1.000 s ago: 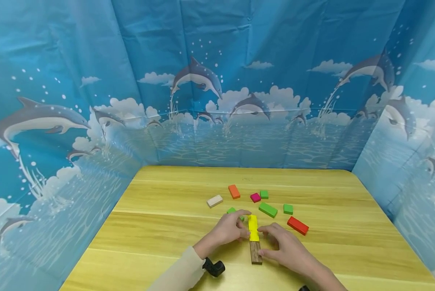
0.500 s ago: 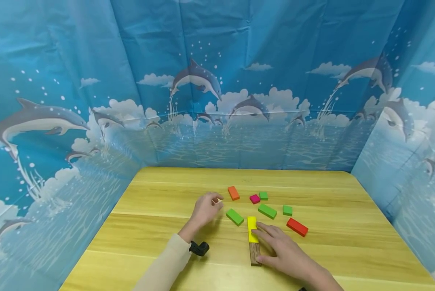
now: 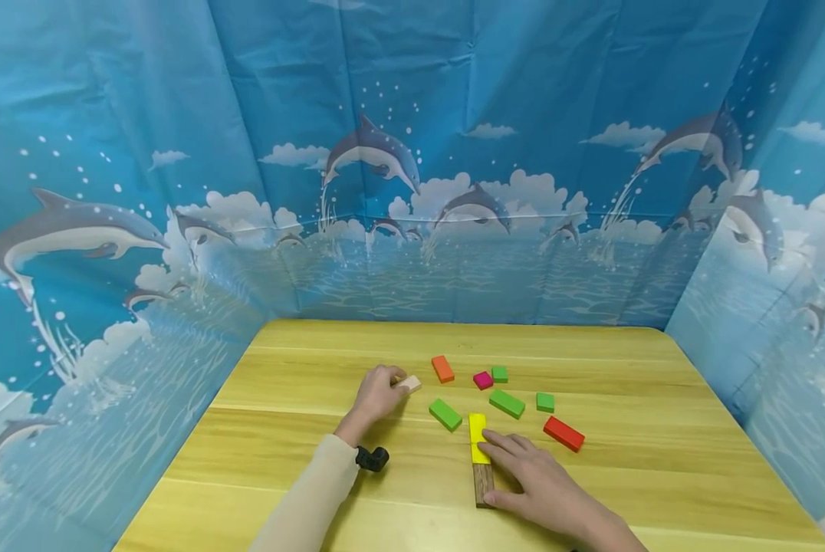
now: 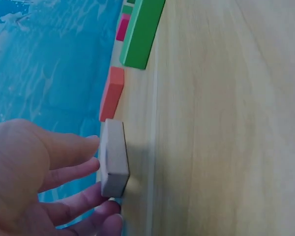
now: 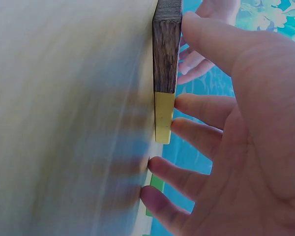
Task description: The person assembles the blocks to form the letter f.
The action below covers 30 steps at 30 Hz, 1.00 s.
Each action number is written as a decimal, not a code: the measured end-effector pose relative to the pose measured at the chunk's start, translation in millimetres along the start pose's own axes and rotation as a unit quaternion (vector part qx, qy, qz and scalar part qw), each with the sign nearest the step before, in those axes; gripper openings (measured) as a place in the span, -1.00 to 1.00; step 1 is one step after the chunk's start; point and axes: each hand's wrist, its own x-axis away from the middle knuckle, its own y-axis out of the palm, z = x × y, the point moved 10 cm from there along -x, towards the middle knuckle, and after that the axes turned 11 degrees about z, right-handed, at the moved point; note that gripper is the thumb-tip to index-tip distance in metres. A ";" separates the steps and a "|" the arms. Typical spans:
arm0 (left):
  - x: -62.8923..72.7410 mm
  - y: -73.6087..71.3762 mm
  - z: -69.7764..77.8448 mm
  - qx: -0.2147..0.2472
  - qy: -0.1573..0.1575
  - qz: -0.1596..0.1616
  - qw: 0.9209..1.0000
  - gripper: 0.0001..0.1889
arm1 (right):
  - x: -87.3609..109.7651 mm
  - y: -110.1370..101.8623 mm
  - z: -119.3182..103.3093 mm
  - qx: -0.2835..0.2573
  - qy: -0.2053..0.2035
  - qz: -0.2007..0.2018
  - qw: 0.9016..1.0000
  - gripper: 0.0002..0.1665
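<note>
So the left hand is down at the cream block, thumb and fingers bent around one end of it. Can't tell whether it's really pinching it or just touching. The block lies left of the middle of the wood-grain worktop, near the orange block.

The right hand has its fingers spread apart, not wrapped around anything. The thumb rests against the dark brown block, and a couple of fingertips touch the yellow piece. Those two sit end to end in a straight line, yellow on the far side. There's a faint seam across the yellow, so no idea if that's one block or two.

Rest of the pieces are just scattered around: a long green block left of the yellow end, another long green one to its right, a magenta block right beside a small green block, a second small green one, plus a red block. Behind it all hangs a blue dolphin-print curtain.
</note>
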 end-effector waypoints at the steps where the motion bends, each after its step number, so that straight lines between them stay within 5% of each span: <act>1: -0.6 1.2 -1.6 0.003 -0.004 -0.003 1.000 -0.69 | 0.2 -0.1 0.0 0.000 0.000 0.001 1.000 -0.10; 12: -10.7 6.9 -9.3 0.003 -0.009 -0.006 1.000 -0.78 | 0.4 1.7 2.2 0.003 -0.002 0.001 1.000 -0.10; 30: -13.6 8.1 -0.6 -0.030 -0.002 -0.010 0.999 -0.81 | -1.2 3.3 4.9 0.004 0.009 -0.008 1.000 -0.08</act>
